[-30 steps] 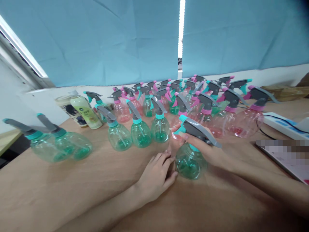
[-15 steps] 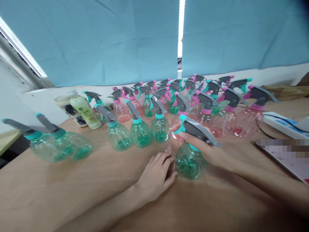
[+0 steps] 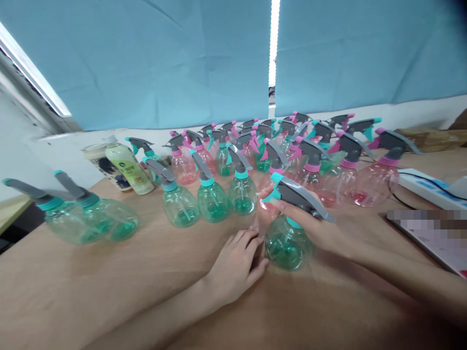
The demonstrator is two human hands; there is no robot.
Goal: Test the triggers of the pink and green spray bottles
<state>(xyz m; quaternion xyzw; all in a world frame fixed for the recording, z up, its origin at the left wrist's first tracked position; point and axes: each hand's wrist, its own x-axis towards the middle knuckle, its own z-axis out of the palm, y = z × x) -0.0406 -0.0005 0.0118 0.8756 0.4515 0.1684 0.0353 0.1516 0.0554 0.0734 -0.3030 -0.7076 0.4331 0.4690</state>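
My right hand (image 3: pixel 310 221) is wrapped around the neck of a clear green spray bottle (image 3: pixel 288 248) with a grey and turquoise trigger head. That bottle stands upright on the wooden table (image 3: pixel 175 296), its nozzle pointing left and away. Just left of it, my left hand (image 3: pixel 235 265) rests on the tabletop with loosely bent fingers, thumb apart, holding nothing; its fingertips are near the bottle's side, and whether they touch it I cannot tell. Beyond my hands stand three green spray bottles in a row, the nearest one (image 3: pixel 242 194) just past my left fingers.
Several pink-collared spray bottles (image 3: pixel 375 182) crowd the back, mixed with green ones. Two more green bottles (image 3: pixel 109 218) stand at left. A pale green bottle (image 3: pixel 129 167) leans by a patterned container (image 3: pixel 105 165). A power strip (image 3: pixel 430 187) and a flat, partly blurred-out object (image 3: pixel 434 243) lie right.
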